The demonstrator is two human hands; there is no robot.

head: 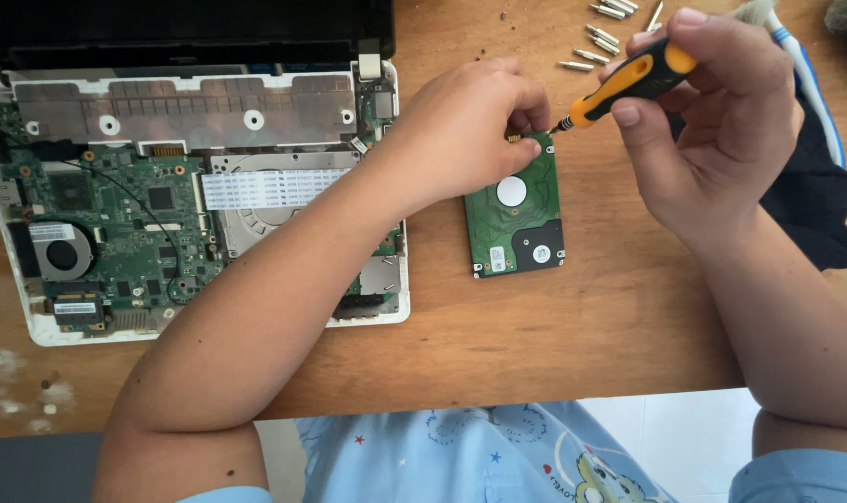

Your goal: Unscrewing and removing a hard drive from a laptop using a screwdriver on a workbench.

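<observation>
While right hand (712,121) grips screwdriver (619,86), drive (515,216) mid-table

Bright, even daylight; sharp, soft shadows.

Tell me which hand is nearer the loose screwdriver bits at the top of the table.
Right. The right hand, holding the screwdriver, sits just beside the screwdriver bits. The left hand is farther left, pinching the hard drive at its top edge.

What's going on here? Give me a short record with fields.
Left hand: steadies the top edge of the hard drive
Right hand: grips an orange-and-black screwdriver, tip at the drive's top corner
Drive: circuit board up, flat on the wooden table
Beside it: opened laptop, boards exposed
Far edge: loose screwdriver bits
</observation>
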